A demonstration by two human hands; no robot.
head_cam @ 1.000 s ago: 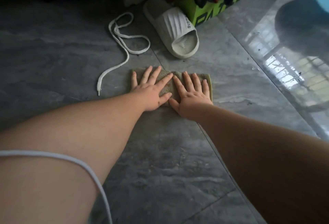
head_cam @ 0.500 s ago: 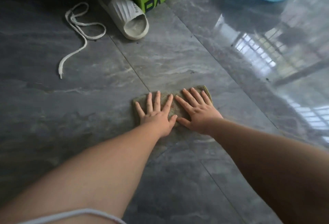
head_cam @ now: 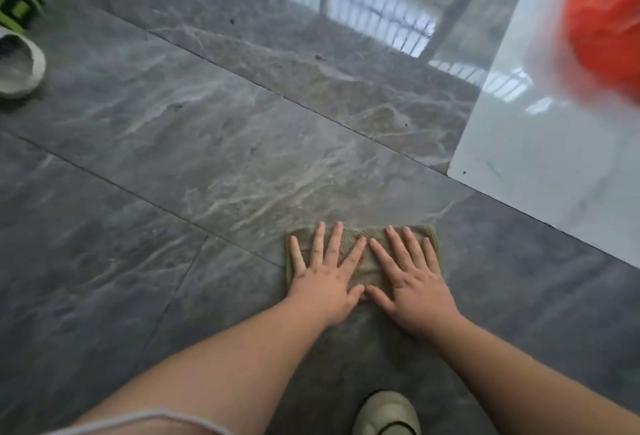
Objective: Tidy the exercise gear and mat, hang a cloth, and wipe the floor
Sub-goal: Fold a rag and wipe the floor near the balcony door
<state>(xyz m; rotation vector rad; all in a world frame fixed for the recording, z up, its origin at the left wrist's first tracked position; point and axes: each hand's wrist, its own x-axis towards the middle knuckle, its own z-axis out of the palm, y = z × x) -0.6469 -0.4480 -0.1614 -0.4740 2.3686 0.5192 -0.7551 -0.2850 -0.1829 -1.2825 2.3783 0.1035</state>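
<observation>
While both palms press the cloth [head_cam: 360, 254] flat, the left hand [head_cam: 323, 279] and right hand [head_cam: 412, 282], fingers spread wide, should likely push with even weight across the floor [head_cam: 207, 157] beyond the cloth.

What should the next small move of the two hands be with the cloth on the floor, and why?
Probably push the cloth forward over the grey tiles. The left hand and right hand both press flat on it with spread fingers, and faint streaks mark the tile just ahead, so that stretch likely needs a pass.
</observation>
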